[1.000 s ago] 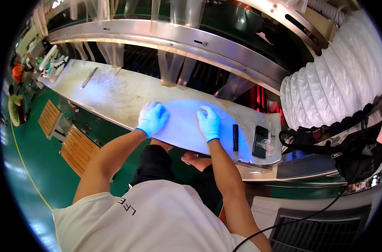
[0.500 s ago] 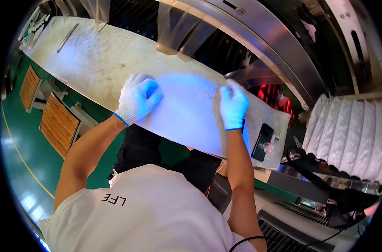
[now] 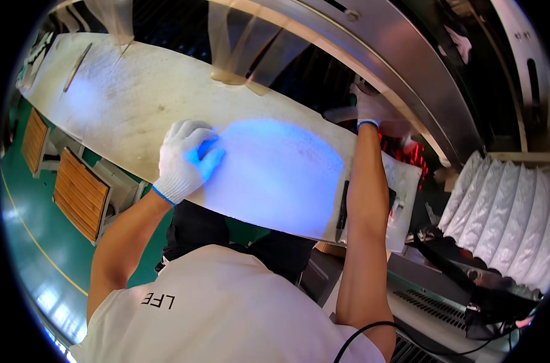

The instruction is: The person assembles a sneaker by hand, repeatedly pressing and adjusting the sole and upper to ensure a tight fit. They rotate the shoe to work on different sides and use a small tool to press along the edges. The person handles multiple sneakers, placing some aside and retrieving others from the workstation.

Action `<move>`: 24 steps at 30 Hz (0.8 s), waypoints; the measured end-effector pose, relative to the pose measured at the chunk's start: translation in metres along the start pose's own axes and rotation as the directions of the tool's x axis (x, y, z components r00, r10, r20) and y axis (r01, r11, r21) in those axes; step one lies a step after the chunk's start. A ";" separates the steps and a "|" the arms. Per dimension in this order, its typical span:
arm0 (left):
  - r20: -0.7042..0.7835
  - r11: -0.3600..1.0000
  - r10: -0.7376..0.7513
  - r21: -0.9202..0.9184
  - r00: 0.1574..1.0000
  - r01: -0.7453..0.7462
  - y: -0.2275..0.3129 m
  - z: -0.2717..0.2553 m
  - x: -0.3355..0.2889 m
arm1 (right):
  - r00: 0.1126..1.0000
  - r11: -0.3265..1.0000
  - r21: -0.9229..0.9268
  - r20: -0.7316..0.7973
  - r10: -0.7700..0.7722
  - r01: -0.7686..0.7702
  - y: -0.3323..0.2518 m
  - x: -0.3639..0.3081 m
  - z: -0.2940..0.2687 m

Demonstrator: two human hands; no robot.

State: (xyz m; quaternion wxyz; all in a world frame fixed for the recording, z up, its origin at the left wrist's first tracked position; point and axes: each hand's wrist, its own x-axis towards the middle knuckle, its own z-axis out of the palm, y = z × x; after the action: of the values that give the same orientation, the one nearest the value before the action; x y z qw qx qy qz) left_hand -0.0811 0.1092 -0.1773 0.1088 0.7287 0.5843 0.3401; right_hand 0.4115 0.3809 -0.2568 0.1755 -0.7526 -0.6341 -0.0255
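My left hand (image 3: 187,158), in a white knit glove with a blue cuff, rests on the pale worn tabletop (image 3: 148,78). Its fingers are bent, with the thumb apart from them, and I see nothing held. Blue light falls on the thumb side and on the table beside it. Gloved as well, my right hand (image 3: 370,104) reaches over the far edge into the dark machine opening, among clear plastic curtain strips (image 3: 244,42). Its fingers are blurred and partly hidden. A slim black tool (image 3: 342,210) lies left of my right forearm.
A metal machine frame (image 3: 402,66) arches over the far right. Red light glows on slats (image 3: 408,151) behind the table. A white ribbed duct (image 3: 504,212) stands at right. Wooden-topped stools (image 3: 81,193) are at left, and a thin rod (image 3: 77,66) lies at the table's far left.
My right hand has moved from above the table, forward and right, into the machine opening. My right forearm now covers most of the phone. My left hand stays on the table.
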 end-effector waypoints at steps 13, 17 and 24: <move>-0.050 0.921 0.370 0.149 0.927 -0.360 0.044 -0.021 -0.020 | 0.853 -0.188 0.836 0.521 -0.028 -0.516 -0.131 -0.272 -0.195; 0.152 0.882 0.466 -0.157 0.872 -0.444 0.087 -0.029 -0.026 | 0.823 0.435 0.874 0.403 -0.399 -0.218 -0.150 -0.278 -0.266; 0.232 0.970 -0.124 -0.178 0.965 0.168 0.109 -0.029 -0.063 | 0.684 0.888 0.218 -0.716 -0.137 0.406 -0.162 -0.105 -0.350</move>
State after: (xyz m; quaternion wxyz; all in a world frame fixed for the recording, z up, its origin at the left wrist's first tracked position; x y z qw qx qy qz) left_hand -0.0198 0.0119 -0.1187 0.2685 0.7022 0.5848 0.3047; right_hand 0.2991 0.1994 0.0809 0.5248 -0.5398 -0.6238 -0.2100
